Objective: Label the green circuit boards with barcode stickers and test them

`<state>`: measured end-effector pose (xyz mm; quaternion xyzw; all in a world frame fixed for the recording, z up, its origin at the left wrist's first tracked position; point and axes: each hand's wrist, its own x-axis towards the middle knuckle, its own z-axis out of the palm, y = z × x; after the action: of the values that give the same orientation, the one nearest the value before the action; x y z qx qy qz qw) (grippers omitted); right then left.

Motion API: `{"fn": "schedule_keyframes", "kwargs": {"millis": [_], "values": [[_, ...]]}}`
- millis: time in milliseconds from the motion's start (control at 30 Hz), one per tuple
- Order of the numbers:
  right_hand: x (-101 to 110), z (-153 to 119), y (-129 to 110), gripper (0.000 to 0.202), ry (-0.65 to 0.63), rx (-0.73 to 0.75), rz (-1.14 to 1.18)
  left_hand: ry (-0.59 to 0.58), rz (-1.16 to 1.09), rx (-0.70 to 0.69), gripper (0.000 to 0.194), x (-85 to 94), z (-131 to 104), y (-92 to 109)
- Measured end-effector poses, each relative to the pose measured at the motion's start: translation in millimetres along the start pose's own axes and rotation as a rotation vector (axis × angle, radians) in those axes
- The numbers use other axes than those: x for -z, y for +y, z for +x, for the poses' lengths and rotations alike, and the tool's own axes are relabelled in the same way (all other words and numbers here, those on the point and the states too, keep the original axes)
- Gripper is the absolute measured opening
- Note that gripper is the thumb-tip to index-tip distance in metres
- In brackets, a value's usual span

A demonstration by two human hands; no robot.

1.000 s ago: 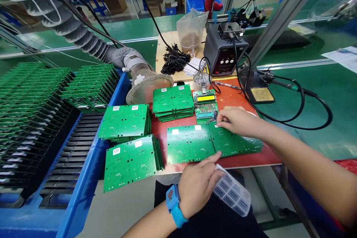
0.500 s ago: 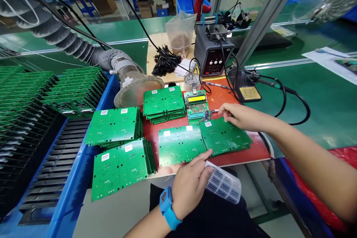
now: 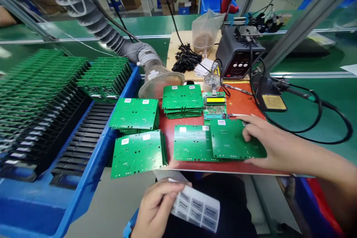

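My left hand (image 3: 160,204) pinches a sheet of printed labels (image 3: 196,208) low over the lap, in front of the table's edge. My right hand (image 3: 258,137) spans the right end of a green circuit board (image 3: 227,141), its thumb at the near edge and its fingers at the far side. A white label sits near the far edge of this board; its right part is hidden by the hand. The board's left edge lies over another green circuit board (image 3: 192,145), which carries two white labels.
Labelled boards lie in stacks (image 3: 136,115) on the left of the red mat (image 3: 170,119). A blue bin (image 3: 95,152) holds racked boards. Behind are a small display board (image 3: 214,104), a fume duct (image 3: 160,81), a soldering station (image 3: 240,52) and loose cables.
The view has turned left. My right hand has gone from the board's far edge to grip its right end, and the board has slid over its neighbour. My left hand has drawn back with the sheet.
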<state>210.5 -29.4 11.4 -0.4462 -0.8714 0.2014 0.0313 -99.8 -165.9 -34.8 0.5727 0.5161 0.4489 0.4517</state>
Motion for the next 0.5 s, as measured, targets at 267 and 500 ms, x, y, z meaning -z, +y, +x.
{"fn": "schedule_keyframes", "kwargs": {"millis": [267, 500], "values": [[-47.5, 62.9, -75.3, 0.032, -0.009, 0.109, -0.08, 0.357, -0.113, 0.063, 0.052, 11.9, -30.2, -5.6], [-35.2, 69.8, -95.1, 0.044, 0.11, 0.308, -0.136, 0.569, -0.104, 0.033, 0.053, 22.2, -68.3, -14.1]]}}
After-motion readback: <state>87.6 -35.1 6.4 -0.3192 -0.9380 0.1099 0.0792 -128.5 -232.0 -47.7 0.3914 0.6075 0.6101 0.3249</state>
